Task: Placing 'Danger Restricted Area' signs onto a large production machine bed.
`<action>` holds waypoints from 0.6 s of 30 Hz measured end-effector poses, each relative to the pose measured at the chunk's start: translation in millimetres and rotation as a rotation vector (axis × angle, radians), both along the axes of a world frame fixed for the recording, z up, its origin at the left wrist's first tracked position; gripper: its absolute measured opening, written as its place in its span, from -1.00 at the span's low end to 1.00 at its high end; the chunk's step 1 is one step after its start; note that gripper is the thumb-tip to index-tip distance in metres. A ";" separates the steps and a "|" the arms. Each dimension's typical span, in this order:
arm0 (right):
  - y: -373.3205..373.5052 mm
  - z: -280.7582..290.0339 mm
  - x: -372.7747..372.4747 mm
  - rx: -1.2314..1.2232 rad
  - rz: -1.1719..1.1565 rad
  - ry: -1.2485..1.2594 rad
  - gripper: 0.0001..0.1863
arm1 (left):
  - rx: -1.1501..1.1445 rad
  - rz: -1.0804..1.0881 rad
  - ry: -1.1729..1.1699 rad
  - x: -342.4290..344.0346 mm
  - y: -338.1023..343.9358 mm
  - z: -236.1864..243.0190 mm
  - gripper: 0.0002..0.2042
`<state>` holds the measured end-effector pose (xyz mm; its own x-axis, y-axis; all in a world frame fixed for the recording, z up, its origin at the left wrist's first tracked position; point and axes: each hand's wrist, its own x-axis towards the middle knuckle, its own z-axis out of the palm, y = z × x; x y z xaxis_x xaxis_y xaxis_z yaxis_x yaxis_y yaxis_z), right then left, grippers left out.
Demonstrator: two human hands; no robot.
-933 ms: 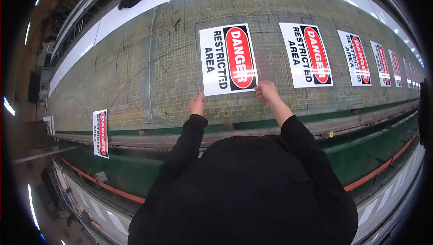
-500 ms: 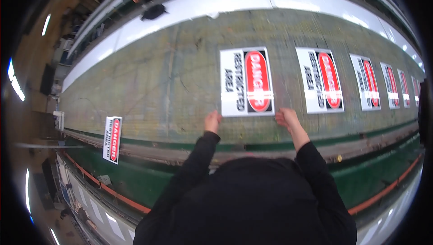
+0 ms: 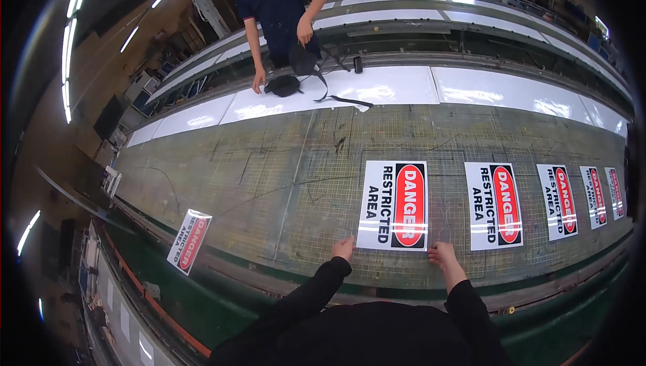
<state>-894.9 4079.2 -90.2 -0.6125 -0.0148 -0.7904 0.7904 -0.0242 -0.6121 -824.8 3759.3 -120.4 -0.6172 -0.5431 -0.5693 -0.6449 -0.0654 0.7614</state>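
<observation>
At the near corners of the red-and-white sign [image 3: 393, 206], lying on the tabletop [image 3: 321, 204], I'm seeing my left hand [image 3: 344, 249] and right hand [image 3: 443, 255]; whether either grip is pinching it, I cannot tell

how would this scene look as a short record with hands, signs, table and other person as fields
left hand: at near left corner of the white sign
right hand: at that sign's near right corner; grip unclear
row of signs: four more, rightward
separate sign: left, across near table edge
table: greenish, gridded
co-worker: far side, dark top, one hand at black strapped item
</observation>
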 end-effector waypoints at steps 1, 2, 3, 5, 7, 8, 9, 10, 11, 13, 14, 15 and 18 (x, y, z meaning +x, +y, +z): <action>-0.6 0.1 -1.3 0.007 -0.001 -0.004 -0.74 | -0.005 0.009 0.029 -3.8 -1.3 1.8 -0.56; -2.1 -0.4 -3.0 0.013 -0.004 0.001 -0.75 | -0.009 0.020 0.057 -5.9 -1.7 2.9 -0.57; -2.1 -0.9 -2.4 0.020 -0.006 0.005 -0.76 | -0.044 0.018 0.040 -4.7 0.1 3.3 -0.57; -5.1 -6.6 -5.1 0.040 -0.001 0.004 -0.77 | -0.071 0.014 0.015 -5.9 -4.2 -1.8 -0.57; -4.8 -9.8 -4.7 0.062 0.004 0.001 -0.78 | -0.095 0.010 -0.013 -5.4 -3.9 -2.8 -0.57; -4.2 -9.7 -3.2 0.064 -0.016 0.006 -0.79 | -0.106 0.000 -0.009 -5.3 0.3 3.1 -0.57; -3.1 -9.4 -1.8 0.066 -0.035 0.011 -0.80 | -0.117 -0.009 -0.005 -5.8 4.2 9.2 -0.57; -2.4 -10.0 -1.0 0.071 -0.027 0.009 -0.80 | -0.112 -0.001 -0.008 -5.7 5.1 11.0 -0.57; -1.8 -10.5 -0.6 0.073 -0.033 0.009 -0.81 | -0.129 -0.018 0.002 -5.7 6.1 12.9 -0.57; -3.0 -8.7 -1.2 0.078 -0.027 0.011 -0.81 | -0.144 -0.022 0.014 -4.1 5.8 8.1 -0.57; -7.6 -7.7 -0.8 0.080 -0.020 0.027 -0.82 | -0.182 0.001 0.008 -3.4 0.2 -3.0 -0.57; -12.5 -6.4 -1.0 0.080 -0.014 0.044 -0.82 | -0.221 0.024 0.003 -0.8 -5.1 -13.3 -0.56; -7.8 -10.9 -1.2 0.105 -0.016 0.047 -0.84 | -0.219 0.038 0.006 -4.0 7.0 -4.5 -0.56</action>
